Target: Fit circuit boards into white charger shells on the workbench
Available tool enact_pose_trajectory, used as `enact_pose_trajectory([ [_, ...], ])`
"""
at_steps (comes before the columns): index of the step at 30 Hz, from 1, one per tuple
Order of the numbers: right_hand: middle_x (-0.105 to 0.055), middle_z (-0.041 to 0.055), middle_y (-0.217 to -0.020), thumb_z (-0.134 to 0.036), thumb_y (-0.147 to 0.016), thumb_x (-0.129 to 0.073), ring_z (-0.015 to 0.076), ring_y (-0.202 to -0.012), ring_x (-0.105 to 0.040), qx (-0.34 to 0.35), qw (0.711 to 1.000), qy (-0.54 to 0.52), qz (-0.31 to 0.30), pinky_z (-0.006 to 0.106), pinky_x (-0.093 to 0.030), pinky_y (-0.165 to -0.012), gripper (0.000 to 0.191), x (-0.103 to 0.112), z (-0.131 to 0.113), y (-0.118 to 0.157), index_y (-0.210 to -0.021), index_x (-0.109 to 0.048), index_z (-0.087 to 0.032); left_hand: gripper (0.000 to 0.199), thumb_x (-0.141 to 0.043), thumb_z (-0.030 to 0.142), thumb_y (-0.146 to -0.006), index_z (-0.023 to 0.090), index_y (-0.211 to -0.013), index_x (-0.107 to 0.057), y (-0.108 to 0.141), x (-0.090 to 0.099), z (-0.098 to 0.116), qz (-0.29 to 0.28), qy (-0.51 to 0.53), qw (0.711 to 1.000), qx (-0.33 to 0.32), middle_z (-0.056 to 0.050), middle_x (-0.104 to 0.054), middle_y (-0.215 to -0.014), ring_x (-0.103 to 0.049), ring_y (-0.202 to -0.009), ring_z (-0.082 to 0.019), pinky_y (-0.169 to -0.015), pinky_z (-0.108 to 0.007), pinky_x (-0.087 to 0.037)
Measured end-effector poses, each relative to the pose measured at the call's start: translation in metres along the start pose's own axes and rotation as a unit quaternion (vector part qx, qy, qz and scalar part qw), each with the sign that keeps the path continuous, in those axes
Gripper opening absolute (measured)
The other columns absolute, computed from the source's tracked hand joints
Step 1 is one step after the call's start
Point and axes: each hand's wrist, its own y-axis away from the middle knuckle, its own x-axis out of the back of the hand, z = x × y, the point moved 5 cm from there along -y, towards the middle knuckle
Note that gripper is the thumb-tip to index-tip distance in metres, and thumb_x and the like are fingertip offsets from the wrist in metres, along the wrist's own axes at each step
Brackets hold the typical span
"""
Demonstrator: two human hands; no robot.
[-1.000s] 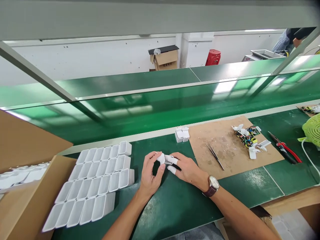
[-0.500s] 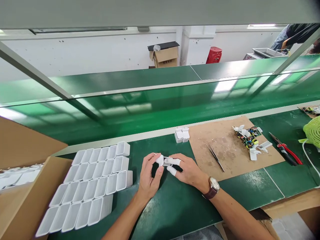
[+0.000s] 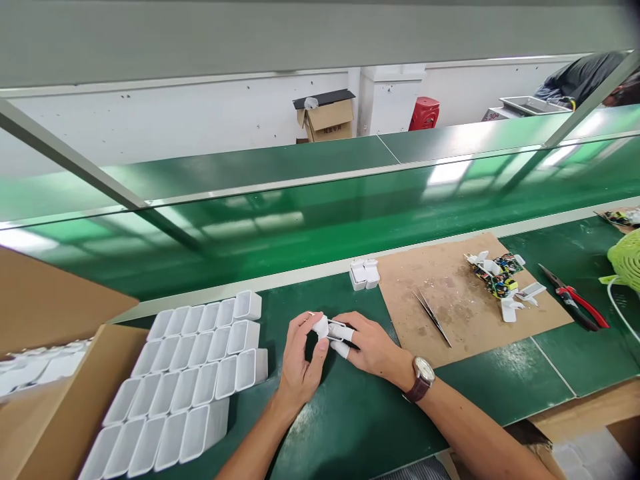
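Left hand (image 3: 303, 363) and right hand (image 3: 373, 347) pinching one small white plastic part (image 3: 321, 327) between them, over bench (image 3: 350, 420); one tweezers (image 3: 434, 321), one pliers (image 3: 575, 301) at right; four rows open white cases (image 3: 183, 387) at left. Fingers hide part's details. Cardboard carton (image 3: 97, 380), cut off at left, holds white pieces (image 3: 43, 368), too overlapped to count

A dark-speckled white wall (image 3: 200, 120) is running behind a long, glossy green shelf (image 3: 275, 162) that is reflecting pale light; a red plastic stool (image 3: 425, 115) is showing beside a white pillar (image 3: 389, 105).
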Motion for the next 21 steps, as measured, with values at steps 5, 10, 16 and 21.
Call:
enact_pose_trajectory([
  [5,-0.067,0.0122,-0.125,-0.031,-0.099,-0.062,0.0233,-0.111,-0.068,-0.114,0.971,-0.203,0.059,0.041,-0.062,-0.095,0.028,-0.003,0.015,-0.002,-0.126,-0.067,-0.023,0.088,-0.080,0.040,-0.085,0.029,-0.157,-0.032,0.004,-0.010,-0.009,0.002,0.067,0.997,0.035,-0.014,-0.057,-0.140,-0.062,-0.125,-0.029,-0.107,-0.049,-0.053],
  [10,-0.077,0.0066,-0.098,-0.054,-0.090,-0.071,0.0243,-0.089,-0.075,-0.322,0.782,-0.533,0.040,0.043,-0.064,-0.083,0.040,-0.019,0.018,0.000,-0.111,-0.073,-0.020,0.095,-0.084,0.034,-0.082,0.029,-0.159,-0.028,0.007,-0.016,0.005,0.017,0.033,0.999,-0.005,-0.014,-0.060,-0.144,-0.057,-0.136,-0.032,-0.114,-0.055,-0.047],
  [16,-0.078,0.0067,-0.089,-0.059,-0.081,-0.079,0.0264,-0.081,-0.077,-0.353,0.702,-0.619,0.012,0.044,-0.063,-0.079,0.049,-0.021,0.004,0.001,-0.107,-0.072,-0.018,0.069,-0.077,0.047,-0.088,0.026,-0.147,-0.049,0.004,-0.011,0.021,0.023,-0.014,0.999,-0.046,-0.014,-0.064,-0.137,-0.064,-0.124,-0.030,-0.103,-0.048,-0.055],
  [21,-0.078,0.0070,-0.090,-0.057,-0.083,-0.077,0.0260,-0.087,-0.077,-0.357,0.708,-0.609,0.010,0.043,-0.062,-0.084,0.045,-0.023,0.004,0.005,-0.104,-0.072,-0.017,0.066,-0.071,0.055,-0.091,0.026,-0.146,-0.051,0.003,-0.009,0.023,0.027,-0.020,0.996,-0.078,-0.014,-0.066,-0.132,-0.065,-0.118,-0.030,-0.101,-0.047,-0.056],
])
